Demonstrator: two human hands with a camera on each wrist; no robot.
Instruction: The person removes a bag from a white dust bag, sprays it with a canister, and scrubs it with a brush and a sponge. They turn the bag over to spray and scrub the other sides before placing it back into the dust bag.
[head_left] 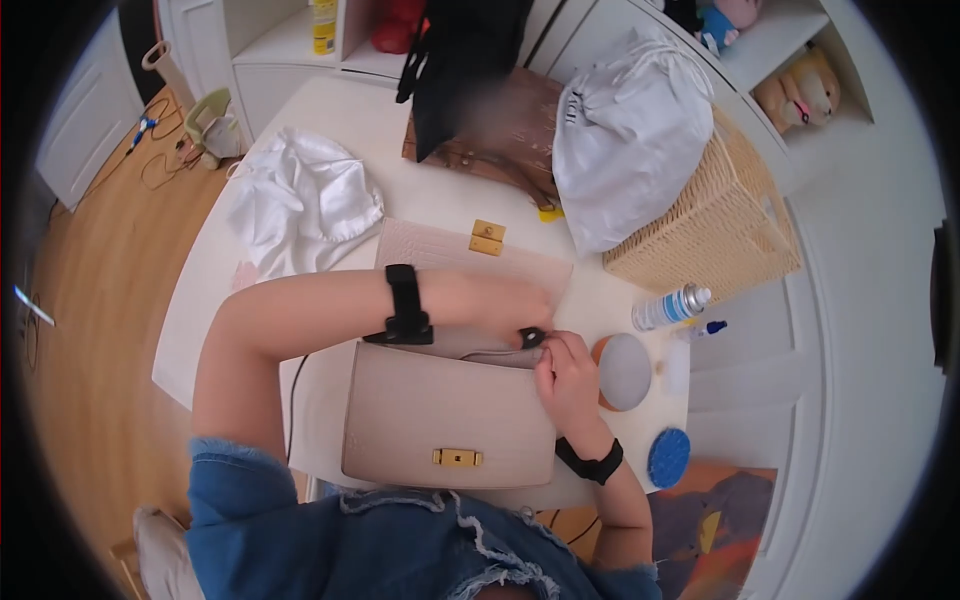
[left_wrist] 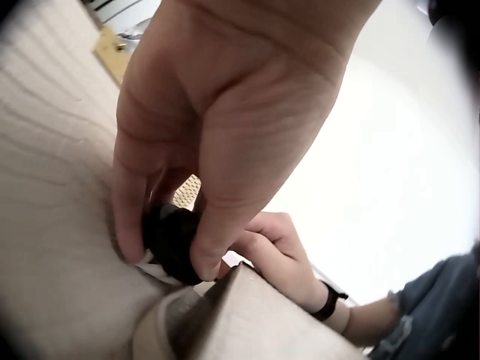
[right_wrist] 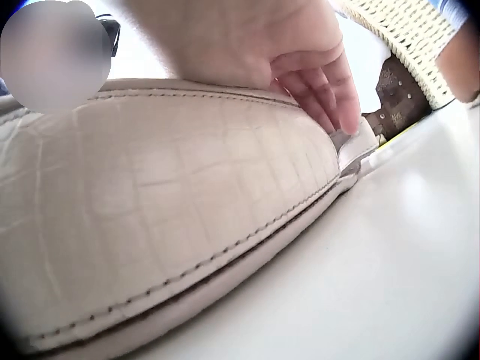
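Note:
A pale beige crocodile-textured handbag (head_left: 450, 415) lies on the white table, its flap (head_left: 430, 245) folded back and a gold clasp on its front. My left hand (head_left: 505, 300) reaches across the bag to its right end. Between thumb and fingers it pinches a small black rounded object (left_wrist: 172, 240), down at the bag's opening; its exact kind is hidden by the fingers. At the bag's right upper corner my right hand (head_left: 568, 380) grips the edge, fingers curled over it beside a small leather tab (right_wrist: 358, 146).
To the right stand a round grey-topped tub (head_left: 622, 372), a spray can (head_left: 668, 308) and a blue round pad (head_left: 668, 457). Behind are a brown bag (head_left: 480, 130), a white dust bag (head_left: 630, 140) and a wicker basket (head_left: 710, 225). White cloth (head_left: 305, 200) lies at the left.

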